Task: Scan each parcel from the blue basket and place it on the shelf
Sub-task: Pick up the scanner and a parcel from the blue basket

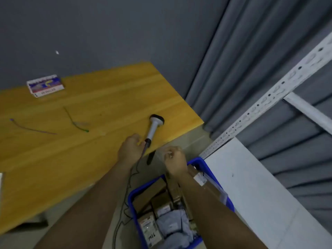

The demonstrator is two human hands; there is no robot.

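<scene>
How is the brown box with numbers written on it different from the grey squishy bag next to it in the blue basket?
The brown box is stiff cardboard with flat sides and straight edges; the grey bag is soft plastic, crumpled and wrinkly. The brown box shows a printed label and handwritten digits; no writing is clear on the grey bag. The brown box lies nearer the basket's left wall, the grey bag more in the middle. Both are parcels in the blue basket.

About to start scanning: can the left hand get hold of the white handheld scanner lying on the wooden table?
Probably yes. The left hand is already at the white handheld scanner's cable end, with nothing between them.
</scene>
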